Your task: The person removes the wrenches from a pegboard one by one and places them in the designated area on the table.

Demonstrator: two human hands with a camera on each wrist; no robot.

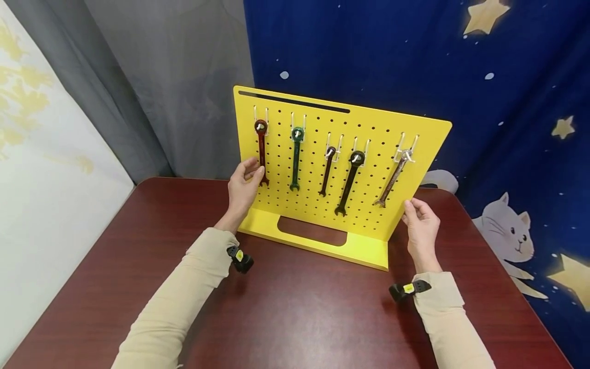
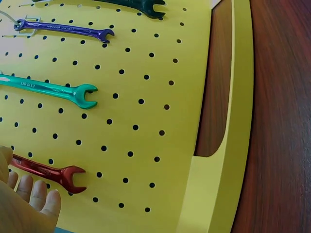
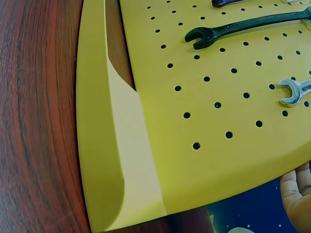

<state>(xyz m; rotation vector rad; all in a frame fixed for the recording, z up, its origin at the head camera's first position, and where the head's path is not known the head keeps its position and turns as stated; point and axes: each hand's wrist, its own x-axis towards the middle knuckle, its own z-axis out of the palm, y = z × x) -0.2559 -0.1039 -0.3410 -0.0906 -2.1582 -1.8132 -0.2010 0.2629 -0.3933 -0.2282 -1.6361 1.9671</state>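
Observation:
A yellow pegboard (image 1: 364, 118) stands upright on its base, with several wrenches hanging from its hooks. At its left side my left hand (image 1: 243, 190) is beside the red wrench (image 1: 262, 154), thumb close to the handle and fingers loosely bent in front of the board; whether it touches the wrench I cannot tell. My right hand (image 1: 421, 228) holds the board's right edge, thumb at the front. Nearest that hand hangs a silver wrench (image 1: 392, 182). Between the sides hang a green wrench (image 1: 296, 159), a small purple wrench (image 1: 327, 171) and a large dark wrench (image 1: 349, 184).
The board's base (image 1: 369, 251) has a wide cutout and rests on a dark red wooden table (image 1: 295, 307). Behind are a grey curtain (image 1: 184, 77) and a blue curtain (image 1: 382, 56) with stars and a cat. A white patterned surface (image 1: 46, 179) borders the left.

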